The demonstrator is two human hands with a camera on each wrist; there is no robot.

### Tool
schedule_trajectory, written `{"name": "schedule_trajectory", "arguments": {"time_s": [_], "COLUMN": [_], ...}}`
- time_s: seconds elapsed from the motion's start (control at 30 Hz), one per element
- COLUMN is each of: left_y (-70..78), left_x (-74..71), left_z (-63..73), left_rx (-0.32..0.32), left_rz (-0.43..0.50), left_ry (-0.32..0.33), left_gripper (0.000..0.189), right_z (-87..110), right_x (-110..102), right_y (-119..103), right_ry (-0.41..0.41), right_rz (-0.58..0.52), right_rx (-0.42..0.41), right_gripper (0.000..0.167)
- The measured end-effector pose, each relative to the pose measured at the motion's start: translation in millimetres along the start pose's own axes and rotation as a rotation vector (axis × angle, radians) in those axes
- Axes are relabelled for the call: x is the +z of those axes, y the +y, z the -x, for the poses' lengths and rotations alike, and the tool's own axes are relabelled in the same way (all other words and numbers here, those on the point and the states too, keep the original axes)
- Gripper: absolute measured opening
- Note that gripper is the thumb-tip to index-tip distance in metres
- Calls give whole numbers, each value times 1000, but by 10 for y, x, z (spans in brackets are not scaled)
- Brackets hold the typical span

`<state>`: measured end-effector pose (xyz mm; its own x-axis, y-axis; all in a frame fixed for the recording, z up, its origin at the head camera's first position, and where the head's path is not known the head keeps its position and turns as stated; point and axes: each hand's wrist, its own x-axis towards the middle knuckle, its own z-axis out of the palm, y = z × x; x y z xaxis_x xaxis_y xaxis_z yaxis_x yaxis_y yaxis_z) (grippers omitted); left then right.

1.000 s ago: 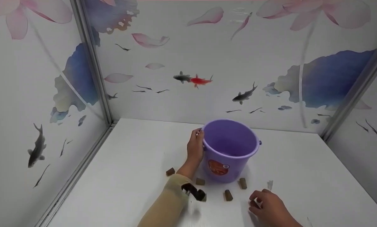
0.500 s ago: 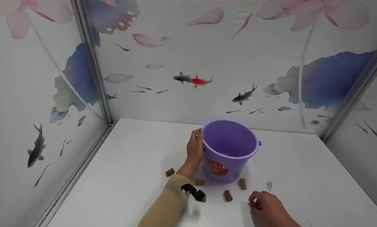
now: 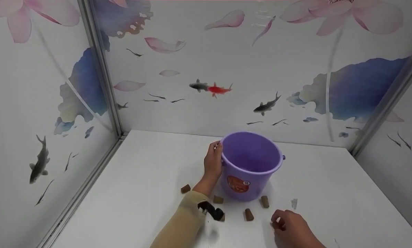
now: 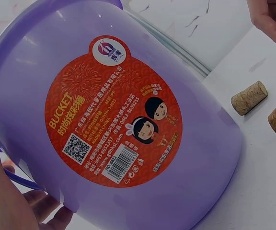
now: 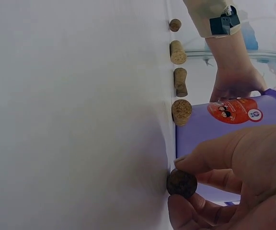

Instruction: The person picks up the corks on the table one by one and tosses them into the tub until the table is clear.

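Observation:
A purple bucket (image 3: 259, 181) with a red round label stands upright on the white table. My left hand (image 3: 212, 162) grips its left side near the rim, fingers curled by the handle (image 4: 23, 181). At the lower right, my right hand (image 3: 292, 227) is low over the table, apart from the bucket. Between thumb and fingers it pinches a dark-ended cork stopper (image 5: 182, 184) at the tabletop, as the right wrist view shows. Several loose corks lie in front of the bucket, among them one cork (image 3: 249, 215) nearest the right hand's side and another cork (image 3: 265, 202) behind it.
Further left lie a cork (image 3: 185, 188) by the left forearm and a cork (image 3: 218, 199) beside the bucket's base. The black wrist camera (image 3: 211, 210) partly hides one more. White panels with painted fish and a metal corner post (image 3: 104, 69) enclose the table (image 3: 150, 165).
The right hand's fingertips have drawn a little closer together at nearly the same spot. The left hand, bucket and loose corks stay where they were.

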<state>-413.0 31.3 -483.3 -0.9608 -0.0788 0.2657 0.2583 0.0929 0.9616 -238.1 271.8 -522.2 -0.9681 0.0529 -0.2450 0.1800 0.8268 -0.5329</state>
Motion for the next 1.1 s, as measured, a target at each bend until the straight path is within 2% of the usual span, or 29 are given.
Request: {"name": "schedule_trajectory", "arguments": {"time_s": [0.2, 0.47, 0.77, 0.97, 1.1], "left_y": [-13, -13, 0, -10, -5], "left_x": [4, 7, 21, 20, -8], "left_z": [19, 6, 8, -7, -6], "left_rx": [-16, -12, -33, -25, -13], "left_rz": [24, 19, 25, 30, 25], "left_ry": [-16, -7, -10, -9, -12], "left_gripper": [49, 48, 48, 47, 48], "right_z": [-4, -9, 20, 20, 23], "right_x": [12, 11, -2, -1, -1], "right_y": [8, -10, -8, -17, -16], "right_ry": [28, 17, 25, 13, 16], "right_rz": [37, 34, 35, 16, 12], "right_rx": [-38, -15, -75, -66, -122], "right_gripper": [16, 13, 21, 23, 22]}}
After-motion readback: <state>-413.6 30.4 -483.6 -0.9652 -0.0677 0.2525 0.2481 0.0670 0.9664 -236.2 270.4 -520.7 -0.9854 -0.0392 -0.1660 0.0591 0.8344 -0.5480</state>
